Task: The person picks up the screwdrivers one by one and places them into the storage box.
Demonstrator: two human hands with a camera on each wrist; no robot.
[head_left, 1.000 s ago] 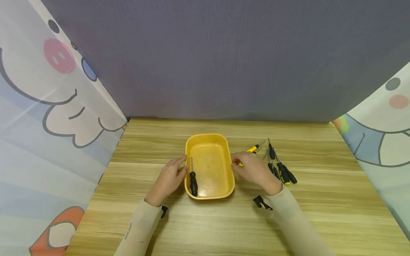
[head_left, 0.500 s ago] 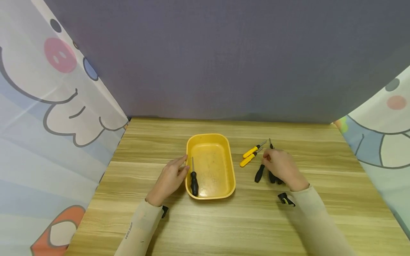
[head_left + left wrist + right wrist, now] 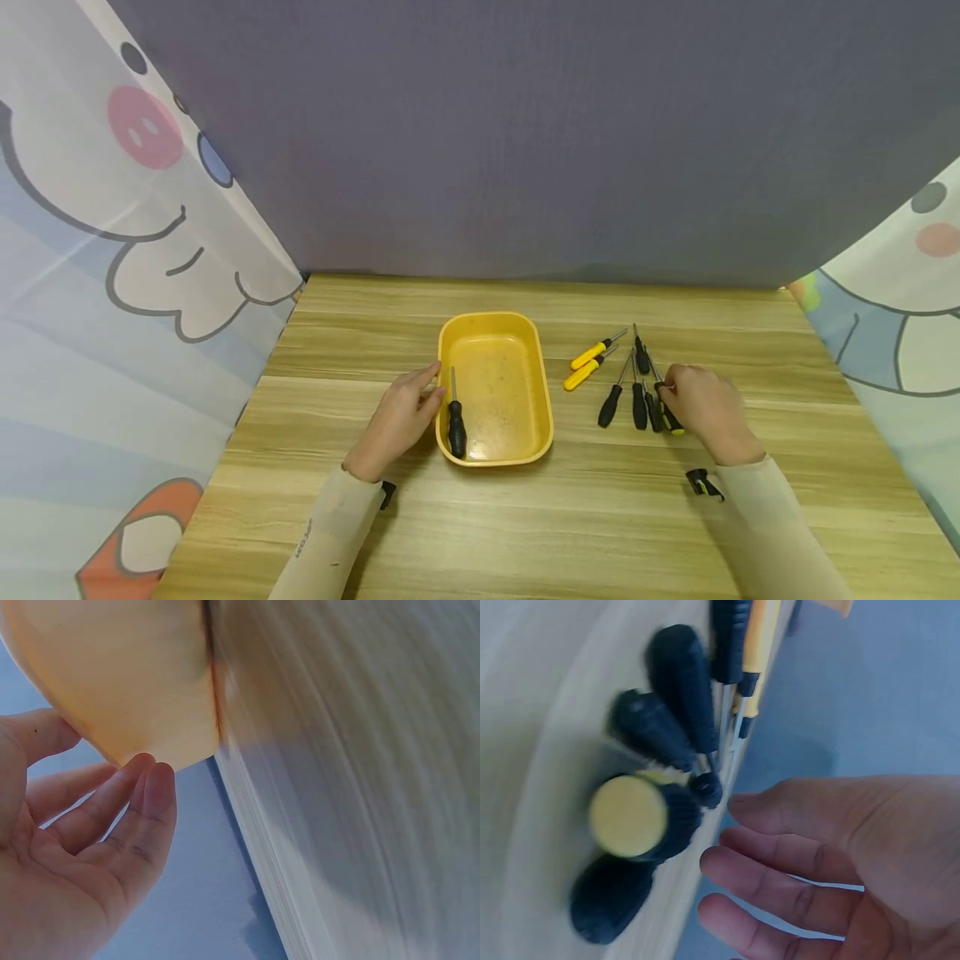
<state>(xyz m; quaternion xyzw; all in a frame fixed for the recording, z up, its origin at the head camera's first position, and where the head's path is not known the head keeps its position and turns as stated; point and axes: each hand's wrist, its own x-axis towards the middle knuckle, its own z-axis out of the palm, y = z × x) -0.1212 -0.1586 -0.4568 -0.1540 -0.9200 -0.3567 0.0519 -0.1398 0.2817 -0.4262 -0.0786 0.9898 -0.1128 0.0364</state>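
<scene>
A yellow plastic tray [image 3: 501,392] stands on the table, with one black-handled screwdriver [image 3: 457,429] lying along its left side. My left hand [image 3: 393,421] touches the tray's left wall, thumb and fingertips at the edge, fingers loosely bent. Over on the right, my right hand [image 3: 705,408] hovers by a black screwdriver with a yellow end cap [image 3: 672,421]. In the right wrist view its thumb and fingers are spread apart with nothing between them. Another black handle [image 3: 611,900] lies beside the capped one, hidden by the hand in the head view.
Several black screwdrivers [image 3: 639,406] lie fanned out left of my right hand. Two yellow-handled screwdrivers [image 3: 589,356] lie between them and the tray. A grey panel [image 3: 525,150] rises behind the wooden table [image 3: 480,533]; patterned curtains [image 3: 67,292] hang at the sides.
My right hand has moved from the tray's right edge rightward, across the screwdrivers, to the capped one. The left hand stays at the tray.
</scene>
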